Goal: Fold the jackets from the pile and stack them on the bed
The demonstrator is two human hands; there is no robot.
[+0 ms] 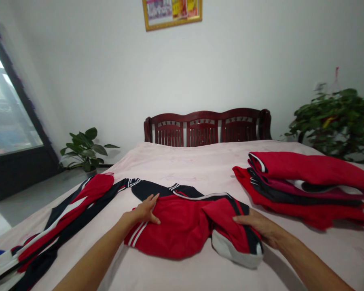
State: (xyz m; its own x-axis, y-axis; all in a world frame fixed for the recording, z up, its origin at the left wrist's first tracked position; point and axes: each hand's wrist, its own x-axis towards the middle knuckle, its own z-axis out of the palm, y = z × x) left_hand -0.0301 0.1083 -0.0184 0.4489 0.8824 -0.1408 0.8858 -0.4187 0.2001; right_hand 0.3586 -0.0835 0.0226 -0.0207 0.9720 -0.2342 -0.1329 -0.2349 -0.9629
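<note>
A red, navy and white jacket (182, 226) lies crumpled on the pink bed sheet (194, 165) right in front of me. My left hand (145, 210) rests flat on its left side, fingers stretched out. My right hand (257, 227) lies on the folded-over right part near the white hem, fingers pressed on the cloth. I cannot see whether that hand pinches the fabric.
A stack of folded red and dark garments (303, 190) sits at the right. More red, navy and white clothes (63, 222) lie spread at the left. A dark wooden headboard (206, 127) stands behind, with potted plants at the left (85, 149) and right (336, 121).
</note>
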